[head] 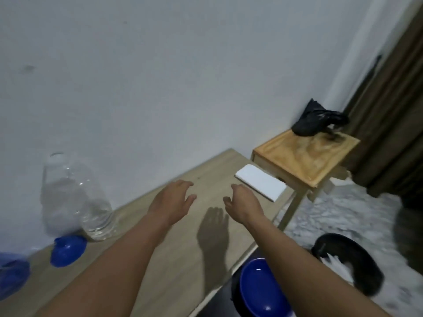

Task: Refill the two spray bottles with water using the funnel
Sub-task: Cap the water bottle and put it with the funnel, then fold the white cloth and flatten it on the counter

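Note:
A large clear plastic water bottle (73,197) with no cap stands on the wooden table (183,266) against the wall at the left. A blue funnel (67,251) lies on the table just in front of it. A blurred blue object (12,275) shows at the far left edge; I cannot tell what it is. My left hand (171,203) and my right hand (242,203) hover over the middle of the table, palms down, fingers apart, holding nothing. No spray bottle is recognisable in view.
A folded white cloth (261,185) lies at the table's far corner. Beyond it stands a small wooden stool (306,159) with a black bag (318,122). A blue basin (258,291) and a black bin (350,259) sit on the floor at the right.

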The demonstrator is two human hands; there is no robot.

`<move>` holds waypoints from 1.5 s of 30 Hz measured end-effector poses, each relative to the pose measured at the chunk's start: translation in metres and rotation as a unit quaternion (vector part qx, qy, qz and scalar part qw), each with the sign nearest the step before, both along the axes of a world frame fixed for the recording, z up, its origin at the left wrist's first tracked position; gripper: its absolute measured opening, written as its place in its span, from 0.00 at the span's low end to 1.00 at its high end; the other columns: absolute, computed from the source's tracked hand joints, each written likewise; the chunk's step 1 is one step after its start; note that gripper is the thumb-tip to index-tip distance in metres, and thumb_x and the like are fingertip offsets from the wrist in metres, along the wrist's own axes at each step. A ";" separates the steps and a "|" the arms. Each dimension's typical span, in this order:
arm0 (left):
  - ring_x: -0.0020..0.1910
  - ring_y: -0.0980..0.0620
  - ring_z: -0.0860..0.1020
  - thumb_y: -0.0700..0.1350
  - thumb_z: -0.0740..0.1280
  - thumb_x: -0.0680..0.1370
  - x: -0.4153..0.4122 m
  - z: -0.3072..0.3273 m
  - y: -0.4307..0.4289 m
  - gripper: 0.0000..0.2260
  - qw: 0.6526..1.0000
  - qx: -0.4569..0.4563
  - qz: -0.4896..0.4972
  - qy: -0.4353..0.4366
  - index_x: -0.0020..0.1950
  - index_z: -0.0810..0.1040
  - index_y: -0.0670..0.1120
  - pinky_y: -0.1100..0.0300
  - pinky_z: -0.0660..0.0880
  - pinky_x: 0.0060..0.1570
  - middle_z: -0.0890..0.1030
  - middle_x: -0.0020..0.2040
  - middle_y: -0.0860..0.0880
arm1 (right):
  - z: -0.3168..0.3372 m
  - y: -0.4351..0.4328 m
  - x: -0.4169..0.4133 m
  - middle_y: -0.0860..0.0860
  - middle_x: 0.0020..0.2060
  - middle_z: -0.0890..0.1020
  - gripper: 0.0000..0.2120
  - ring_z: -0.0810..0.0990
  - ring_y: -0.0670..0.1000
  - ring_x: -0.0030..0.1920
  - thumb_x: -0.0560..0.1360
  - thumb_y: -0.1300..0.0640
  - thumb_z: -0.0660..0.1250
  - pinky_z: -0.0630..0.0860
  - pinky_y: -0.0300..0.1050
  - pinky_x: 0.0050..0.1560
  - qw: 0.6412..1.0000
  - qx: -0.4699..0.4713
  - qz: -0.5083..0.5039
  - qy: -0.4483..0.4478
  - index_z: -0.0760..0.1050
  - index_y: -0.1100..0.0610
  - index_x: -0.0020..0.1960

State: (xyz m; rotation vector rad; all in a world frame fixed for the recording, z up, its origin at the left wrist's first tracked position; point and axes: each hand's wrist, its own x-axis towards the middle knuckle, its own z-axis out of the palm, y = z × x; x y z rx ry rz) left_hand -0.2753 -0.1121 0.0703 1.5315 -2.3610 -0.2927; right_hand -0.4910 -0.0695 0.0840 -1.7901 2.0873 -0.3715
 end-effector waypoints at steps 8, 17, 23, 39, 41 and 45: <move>0.70 0.46 0.72 0.55 0.63 0.82 -0.129 -0.023 -0.077 0.21 0.994 0.017 -0.096 -0.042 0.73 0.72 0.49 0.52 0.72 0.66 0.76 0.70 0.49 | -0.033 -0.040 -0.111 0.58 0.58 0.78 0.11 0.77 0.61 0.61 0.80 0.54 0.62 0.73 0.51 0.55 0.997 0.014 -0.071 0.028 0.75 0.60 0.57; 0.69 0.47 0.71 0.48 0.68 0.79 -0.212 -0.071 -0.146 0.20 0.980 0.043 -0.169 -0.099 0.72 0.76 0.50 0.54 0.73 0.61 0.77 0.69 0.51 | -0.078 -0.083 -0.157 0.56 0.64 0.78 0.15 0.76 0.58 0.65 0.81 0.53 0.64 0.76 0.54 0.60 0.997 0.042 -0.036 0.055 0.76 0.59 0.65; 0.63 0.47 0.75 0.47 0.73 0.74 -0.225 -0.088 -0.163 0.18 0.976 0.051 -0.181 -0.108 0.64 0.82 0.52 0.51 0.76 0.54 0.80 0.64 0.53 | -0.091 -0.091 -0.162 0.56 0.54 0.81 0.08 0.79 0.57 0.52 0.80 0.60 0.65 0.78 0.50 0.51 0.995 0.037 -0.015 0.087 0.79 0.57 0.58; 0.64 0.50 0.74 0.49 0.70 0.78 -0.237 -0.083 -0.175 0.11 0.978 0.033 -0.183 -0.096 0.60 0.84 0.54 0.56 0.72 0.55 0.80 0.65 0.55 | -0.090 -0.097 -0.169 0.55 0.55 0.81 0.08 0.79 0.57 0.55 0.82 0.59 0.65 0.68 0.44 0.47 0.997 0.030 -0.061 0.026 0.80 0.59 0.57; 0.63 0.50 0.74 0.49 0.70 0.78 -0.239 -0.084 -0.175 0.11 0.978 0.039 -0.181 -0.094 0.60 0.84 0.55 0.55 0.73 0.56 0.80 0.64 0.56 | -0.091 -0.098 -0.170 0.55 0.54 0.81 0.07 0.79 0.57 0.54 0.82 0.58 0.66 0.67 0.43 0.46 0.997 0.030 -0.076 0.013 0.81 0.58 0.56; 0.61 0.49 0.76 0.48 0.71 0.78 -0.236 -0.088 -0.176 0.11 0.979 0.048 -0.175 -0.093 0.60 0.84 0.55 0.56 0.73 0.54 0.80 0.63 0.55 | -0.094 -0.100 -0.173 0.54 0.45 0.77 0.07 0.74 0.55 0.44 0.81 0.56 0.66 0.65 0.43 0.43 0.993 0.041 -0.107 -0.004 0.75 0.56 0.44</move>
